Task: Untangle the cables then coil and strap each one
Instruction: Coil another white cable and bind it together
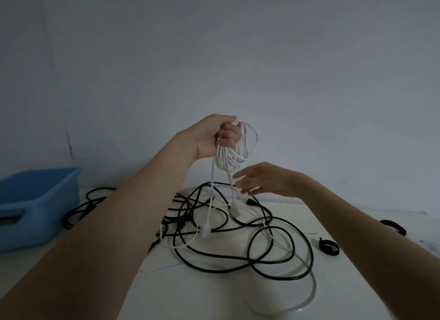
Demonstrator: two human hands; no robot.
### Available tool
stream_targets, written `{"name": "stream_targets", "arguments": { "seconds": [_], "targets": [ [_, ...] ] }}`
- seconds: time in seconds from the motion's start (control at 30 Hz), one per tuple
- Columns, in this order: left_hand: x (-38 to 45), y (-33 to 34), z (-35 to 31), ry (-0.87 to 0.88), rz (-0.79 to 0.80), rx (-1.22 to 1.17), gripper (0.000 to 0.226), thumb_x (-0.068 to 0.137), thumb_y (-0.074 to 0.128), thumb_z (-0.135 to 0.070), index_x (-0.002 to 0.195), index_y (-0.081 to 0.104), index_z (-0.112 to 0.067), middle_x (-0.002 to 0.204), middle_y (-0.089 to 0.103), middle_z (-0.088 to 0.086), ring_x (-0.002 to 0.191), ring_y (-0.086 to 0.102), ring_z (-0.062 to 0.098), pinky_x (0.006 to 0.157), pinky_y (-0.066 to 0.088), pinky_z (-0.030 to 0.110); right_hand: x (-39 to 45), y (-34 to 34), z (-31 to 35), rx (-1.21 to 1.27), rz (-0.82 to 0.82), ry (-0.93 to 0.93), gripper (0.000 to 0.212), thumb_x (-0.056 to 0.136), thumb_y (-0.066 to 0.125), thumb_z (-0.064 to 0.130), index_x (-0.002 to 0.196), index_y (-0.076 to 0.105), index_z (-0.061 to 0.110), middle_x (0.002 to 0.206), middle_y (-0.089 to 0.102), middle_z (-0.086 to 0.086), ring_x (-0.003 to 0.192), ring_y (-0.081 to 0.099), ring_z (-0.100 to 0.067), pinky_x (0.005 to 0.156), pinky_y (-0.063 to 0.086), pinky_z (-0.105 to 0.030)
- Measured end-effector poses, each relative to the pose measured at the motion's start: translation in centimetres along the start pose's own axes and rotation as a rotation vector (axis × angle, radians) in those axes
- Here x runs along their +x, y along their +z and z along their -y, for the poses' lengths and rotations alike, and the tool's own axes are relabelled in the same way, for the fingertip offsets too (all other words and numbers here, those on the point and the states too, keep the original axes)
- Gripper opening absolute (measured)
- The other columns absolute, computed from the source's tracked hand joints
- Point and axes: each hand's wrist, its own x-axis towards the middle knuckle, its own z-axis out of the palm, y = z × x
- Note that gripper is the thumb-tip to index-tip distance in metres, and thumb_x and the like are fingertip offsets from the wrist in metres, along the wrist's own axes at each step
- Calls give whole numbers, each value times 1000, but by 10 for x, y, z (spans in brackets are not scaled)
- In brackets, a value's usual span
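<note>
Left hand (217,136) is up in the air with its fingers curled tight round a white cable coil (238,150), several loops bunched together; two loose ends hang down from the bundle, each with a white plug, one (206,229) dangling low over the mess and the other (234,209) a bit further right. Right hand (264,180) hovers just under and right of the coil, fingers straight and spread a little, holding nothing, a bit blurry.

Below on the white table (214,293) there's a big tangle of black cables (238,243) looping over each other, plus another white cable (309,293) curving along the near edge of the pile; how many black ones there are I honestly can't tell. Two black straps to the right, one rolled into a ring (328,247), the other (392,226) partly behind the right forearm. Blue plastic bin (35,205) sits at the far left, close to the tangle's edge.
</note>
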Motion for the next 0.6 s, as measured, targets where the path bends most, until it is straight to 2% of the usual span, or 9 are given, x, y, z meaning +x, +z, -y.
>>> {"name": "stream_targets", "arguments": {
  "seconds": [0.1,0.2,0.23,0.27,0.33,0.4,0.43,0.5,0.6],
  "targets": [
    [-6,4,-3,-90,60,169,29,101,28,-21,78,41,-10,45,30,-8,36,16,2,31,21,12,4,1,0,17,-106,-26,38,84,67,6,119,55,-1,116,59,-10,106,59,-24,95,49,-31],
    [-14,9,-4,-179,132,274,14,92,37,-19,83,42,-11,48,23,-9,43,11,3,32,20,12,6,-5,5,264,-245,-76,17,92,49,-4,107,58,-3,102,59,-17,91,56,-26,83,48,-30],
    [-17,10,-4,-202,157,308,11,88,39,-20,84,42,-11,52,18,-9,43,11,3,32,21,12,6,-8,9,400,-284,-120,18,95,47,3,106,59,-4,99,61,-16,90,56,-26,82,47,-29],
    [-19,11,-4,-222,175,346,11,86,40,-20,85,43,-10,55,15,-10,43,10,3,32,21,12,5,-13,13,560,-275,-173,28,98,45,17,111,59,-4,103,63,-16,95,58,-26,85,46,-31],
    [-21,12,-4,-257,187,425,13,87,40,-21,86,45,-9,51,18,-10,41,11,3,31,20,10,4,-21,20,778,-113,-225,62,96,33,52,129,51,3,124,60,-14,114,57,-28,100,42,-39],
    [-22,11,-5,-278,170,504,17,92,37,-21,83,45,-9,45,28,-10,34,16,2,32,18,9,0,-22,28,651,87,-294,78,86,31,67,134,47,8,129,57,-10,121,53,-27,105,39,-45],
    [-21,10,-7,-285,152,543,22,95,35,-22,81,45,-10,44,31,-10,30,20,1,32,17,8,-1,-19,30,527,138,-330,76,84,37,65,133,47,8,126,57,-9,119,52,-25,104,38,-44],
    [-22,8,-9,-291,102,619,30,100,32,-26,78,46,-11,43,31,-11,27,26,0,31,16,7,-3,-15,29,323,107,-315,57,87,55,43,129,51,5,114,57,-8,107,53,-19,96,41,-36],
    [-20,8,-5,-233,34,714,32,100,37,-31,76,46,-11,44,29,-11,27,24,0,28,16,7,-5,-11,24,333,-62,-277,24,89,60,8,112,61,0,94,60,-11,86,62,-16,83,48,-27]
  ]
}}
